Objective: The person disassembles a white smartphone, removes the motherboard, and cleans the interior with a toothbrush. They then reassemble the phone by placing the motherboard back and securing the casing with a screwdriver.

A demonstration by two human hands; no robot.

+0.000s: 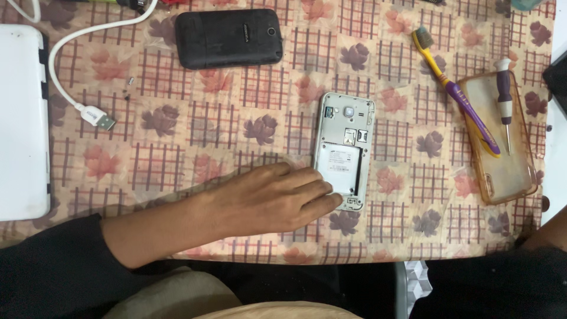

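At the left edge of the frame lies one white tablet [20,118], then one white cable [88,112]. The left hand [266,198] lies flat, fingers loosely apart, touching one open phone [344,150] in the middle of the desk [177,153]. One black phone [227,38] lies above. Right: one toothbrush [455,91], one screwdriver [505,100], one clear case [502,159]. The right hand cannot be seen.

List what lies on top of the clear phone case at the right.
On the clear phone case lie a small screwdriver and the handle end of a toothbrush, whose bristles rest off it on the tablecloth. Nothing else shows on it.
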